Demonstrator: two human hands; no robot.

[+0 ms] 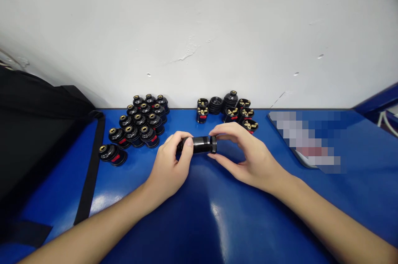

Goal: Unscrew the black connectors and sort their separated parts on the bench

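My left hand (174, 158) is closed around the body of a black lamp holder (200, 144), held sideways above the table with its left end hidden by my fingers. At the other end, the fingertips and thumb of my right hand (245, 154) pinch a black threaded ring (213, 144). The ring sits at the lamp holder's end; how far it is screwed on I cannot tell. Beyond my left hand stand several assembled black lamp holders (139, 120) with brass-coloured top holes, some showing red switches. Past my right hand are open lamp holder bodies (231, 114) with brass contacts.
The blue table (168, 222) meets a white wall (199, 40). Black ribbed caps (215, 105) stand among the open bodies. A black bag (37, 119) with a strap (90, 173) lies at the left. A flat, partly blurred object (306, 141) rests on the right.
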